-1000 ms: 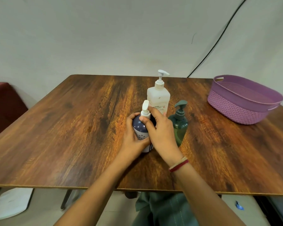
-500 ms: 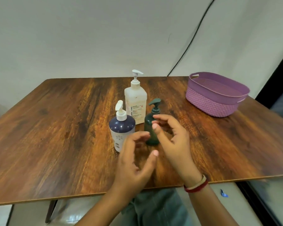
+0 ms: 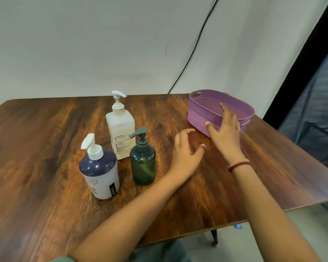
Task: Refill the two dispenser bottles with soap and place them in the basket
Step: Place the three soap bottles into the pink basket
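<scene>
Purple basket (image 3: 197, 118) sits at the table's (image 3: 45, 148) two o'clock. Right hand (image 3: 225, 131) straddles its near rim, thumb outside, grip unclear. Left hand (image 3: 186, 156) hovers apart, fingers spread, empty; navy-topped bottle (image 3: 99, 173) and green bottle (image 3: 143, 165) stand upright at its nine o'clock.

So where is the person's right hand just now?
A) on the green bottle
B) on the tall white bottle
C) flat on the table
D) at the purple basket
D: the right hand is at the near wall of the purple basket, fingers over its rim.
</scene>
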`<action>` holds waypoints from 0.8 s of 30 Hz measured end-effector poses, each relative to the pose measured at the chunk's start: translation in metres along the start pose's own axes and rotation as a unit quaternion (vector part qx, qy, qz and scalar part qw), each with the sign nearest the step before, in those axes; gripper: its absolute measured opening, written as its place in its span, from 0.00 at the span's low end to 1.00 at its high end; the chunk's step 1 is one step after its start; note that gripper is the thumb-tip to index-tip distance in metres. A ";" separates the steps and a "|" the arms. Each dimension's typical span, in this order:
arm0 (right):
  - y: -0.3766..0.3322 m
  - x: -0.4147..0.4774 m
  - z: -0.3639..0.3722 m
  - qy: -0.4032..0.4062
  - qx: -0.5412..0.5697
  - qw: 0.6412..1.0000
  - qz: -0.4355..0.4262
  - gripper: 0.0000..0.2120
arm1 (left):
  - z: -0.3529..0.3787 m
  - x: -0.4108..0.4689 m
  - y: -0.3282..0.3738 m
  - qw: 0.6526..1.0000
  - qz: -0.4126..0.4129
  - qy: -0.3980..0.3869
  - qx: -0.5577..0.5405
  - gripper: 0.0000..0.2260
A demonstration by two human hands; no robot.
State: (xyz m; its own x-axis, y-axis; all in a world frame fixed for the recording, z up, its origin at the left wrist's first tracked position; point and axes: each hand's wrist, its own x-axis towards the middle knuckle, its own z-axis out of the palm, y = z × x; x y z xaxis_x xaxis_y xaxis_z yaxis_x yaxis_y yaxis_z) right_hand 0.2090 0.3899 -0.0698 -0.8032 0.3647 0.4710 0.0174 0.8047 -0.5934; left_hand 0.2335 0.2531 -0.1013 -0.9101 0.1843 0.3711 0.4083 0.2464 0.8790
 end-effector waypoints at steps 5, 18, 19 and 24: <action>0.018 0.064 0.010 -0.046 -0.255 0.966 -0.010 0.31 | 0.015 0.035 -0.003 0.999 -0.032 0.019 0.003 0.20; 0.020 0.050 0.003 -0.125 -0.249 0.956 -0.088 0.19 | 0.005 0.032 -0.011 0.999 0.012 0.014 0.050 0.17; 0.019 0.043 0.001 -0.132 -0.245 0.955 -0.106 0.20 | 0.003 0.027 -0.009 0.996 0.037 0.015 0.086 0.17; 0.009 0.010 -0.012 -0.157 -0.200 0.948 -0.192 0.19 | -0.015 0.003 -0.008 0.933 0.188 0.000 0.308 0.21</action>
State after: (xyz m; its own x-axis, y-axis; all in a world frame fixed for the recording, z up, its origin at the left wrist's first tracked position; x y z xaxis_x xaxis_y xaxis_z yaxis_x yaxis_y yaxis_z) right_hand 0.2079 0.4060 -0.0625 -0.9327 -0.0975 0.3472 -0.1378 0.9861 -0.0932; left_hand 0.2268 0.2378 -0.1028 -0.6945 0.3676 0.6186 0.6616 0.6642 0.3481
